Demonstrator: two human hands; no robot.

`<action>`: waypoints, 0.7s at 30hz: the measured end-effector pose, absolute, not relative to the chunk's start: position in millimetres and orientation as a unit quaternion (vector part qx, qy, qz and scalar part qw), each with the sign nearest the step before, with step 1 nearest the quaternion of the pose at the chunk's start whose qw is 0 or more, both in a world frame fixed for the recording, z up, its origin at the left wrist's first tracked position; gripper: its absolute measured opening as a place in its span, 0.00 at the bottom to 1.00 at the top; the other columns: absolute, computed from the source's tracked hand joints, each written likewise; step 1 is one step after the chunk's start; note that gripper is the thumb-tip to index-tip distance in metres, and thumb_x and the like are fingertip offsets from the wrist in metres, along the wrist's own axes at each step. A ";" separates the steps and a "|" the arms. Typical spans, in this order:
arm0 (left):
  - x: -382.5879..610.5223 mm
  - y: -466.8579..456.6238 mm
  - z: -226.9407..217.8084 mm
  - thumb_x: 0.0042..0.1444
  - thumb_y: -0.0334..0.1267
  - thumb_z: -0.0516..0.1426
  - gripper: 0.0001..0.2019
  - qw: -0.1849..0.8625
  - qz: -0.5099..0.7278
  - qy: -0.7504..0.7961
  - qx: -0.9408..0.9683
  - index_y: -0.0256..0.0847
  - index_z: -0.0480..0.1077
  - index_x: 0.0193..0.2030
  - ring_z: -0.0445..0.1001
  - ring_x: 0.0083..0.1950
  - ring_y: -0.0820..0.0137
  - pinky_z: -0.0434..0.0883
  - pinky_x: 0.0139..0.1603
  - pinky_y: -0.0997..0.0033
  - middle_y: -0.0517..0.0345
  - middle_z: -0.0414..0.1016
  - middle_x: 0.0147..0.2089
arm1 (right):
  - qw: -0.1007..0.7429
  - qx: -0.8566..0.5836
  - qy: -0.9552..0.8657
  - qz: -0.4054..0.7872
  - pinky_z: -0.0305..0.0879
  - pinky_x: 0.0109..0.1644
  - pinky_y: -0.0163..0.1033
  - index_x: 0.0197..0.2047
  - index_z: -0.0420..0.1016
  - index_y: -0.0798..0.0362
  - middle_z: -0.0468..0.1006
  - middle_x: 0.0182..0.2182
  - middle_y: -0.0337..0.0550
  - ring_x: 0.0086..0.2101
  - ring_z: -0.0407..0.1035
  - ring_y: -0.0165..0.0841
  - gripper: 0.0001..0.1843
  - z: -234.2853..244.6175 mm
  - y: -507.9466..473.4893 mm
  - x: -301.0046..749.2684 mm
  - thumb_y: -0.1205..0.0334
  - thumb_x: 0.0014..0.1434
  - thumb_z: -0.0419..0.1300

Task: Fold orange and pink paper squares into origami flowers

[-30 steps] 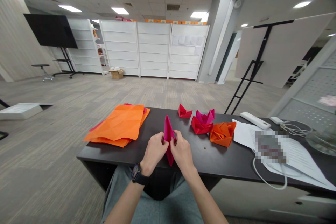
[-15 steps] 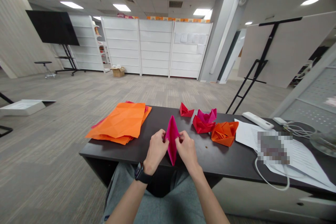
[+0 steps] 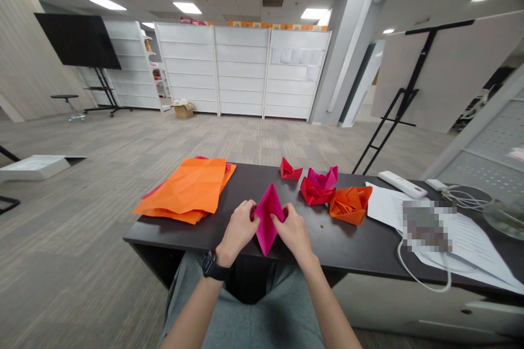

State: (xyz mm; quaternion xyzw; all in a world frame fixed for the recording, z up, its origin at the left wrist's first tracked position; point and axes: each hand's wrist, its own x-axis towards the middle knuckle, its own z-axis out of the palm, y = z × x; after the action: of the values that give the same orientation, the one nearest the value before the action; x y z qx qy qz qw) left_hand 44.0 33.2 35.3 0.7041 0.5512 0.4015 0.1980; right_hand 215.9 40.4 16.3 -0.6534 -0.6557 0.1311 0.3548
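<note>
A magenta piece of folded paper (image 3: 269, 219) is held upright near the front edge of the dark table (image 3: 249, 180), its diamond-shaped opening facing me. My left hand (image 3: 240, 227) pinches its left side, thumb inside and fingers behind. On the other side, my right hand (image 3: 293, 229) grips the right edge in the same way. Beyond my right hand stand folded paper pieces: a small red one (image 3: 290, 169), a magenta one (image 3: 325, 177) behind a red one (image 3: 317, 193), and a bulky orange one (image 3: 350, 206). The fingertips behind the paper are hidden.
A stack of orange paper sheets (image 3: 184, 188), with magenta showing beneath, lies at the table's left end. To the right are printed white sheets (image 3: 470, 245), a white oblong device (image 3: 402, 184) and a coiled white cable (image 3: 469, 198). A small hole (image 3: 322, 226) marks the tabletop.
The magenta paper has been spread wider, from a narrow slit to a broader diamond. My hands have moved slightly apart, both still gripping it.
</note>
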 end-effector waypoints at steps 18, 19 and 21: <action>22.7 30.8 26.4 0.59 0.19 0.46 0.24 0.158 0.338 0.461 0.805 0.45 0.73 0.53 0.75 0.48 0.67 0.71 0.52 0.70 0.54 0.73 0.47 | 0.293 -0.468 -0.819 0.157 0.65 0.56 0.40 0.60 0.72 0.47 0.74 0.48 0.45 0.49 0.69 0.35 0.34 6.0 47.7 245.0 0.79 0.54 0.48; 20.1 30.7 24.2 0.60 0.19 0.47 0.24 0.148 0.327 0.456 0.814 0.46 0.73 0.54 0.75 0.47 0.67 0.71 0.51 0.70 0.54 0.73 0.47 | 0.289 -0.462 -0.824 0.157 0.65 0.58 0.42 0.61 0.71 0.47 0.74 0.49 0.46 0.50 0.69 0.35 0.35 5.6 48.1 249.0 0.79 0.54 0.48; 16.2 30.6 19.3 0.61 0.20 0.47 0.24 0.128 0.309 0.443 0.832 0.46 0.73 0.55 0.74 0.50 0.67 0.72 0.53 0.69 0.54 0.72 0.49 | 0.289 -0.453 -0.829 0.153 0.63 0.61 0.45 0.66 0.64 0.47 0.72 0.55 0.47 0.55 0.66 0.36 0.39 5.3 48.1 255.5 0.80 0.53 0.47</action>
State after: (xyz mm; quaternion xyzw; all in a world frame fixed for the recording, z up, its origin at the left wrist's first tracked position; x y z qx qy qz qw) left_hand 16.2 30.6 19.3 0.8318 0.4428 0.3092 0.1282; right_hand 255.5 48.1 5.3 -0.4530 -0.8294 0.1534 0.2888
